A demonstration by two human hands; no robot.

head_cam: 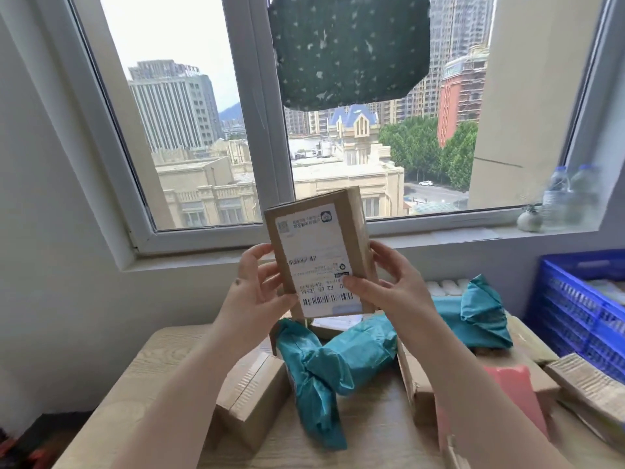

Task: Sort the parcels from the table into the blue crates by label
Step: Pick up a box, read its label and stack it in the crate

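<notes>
I hold a brown cardboard parcel (319,255) upright in front of the window, its white shipping label turned upside down toward me. My left hand (258,286) grips its left edge, thumb on the front. My right hand (389,282) grips the right edge, thumb pressed on the label's lower corner. Below, the wooden table (162,360) carries more parcels: teal plastic mailers (338,360), another teal mailer (480,313), a brown box (250,397) and a pink mailer (514,387). A blue crate (581,306) stands at the right.
Water bottles (571,198) and a small round ornament (529,220) sit on the window sill at the right. Corrugated cardboard pieces (588,384) lie at the table's right edge. A dark patterned patch (348,49) covers part of the window.
</notes>
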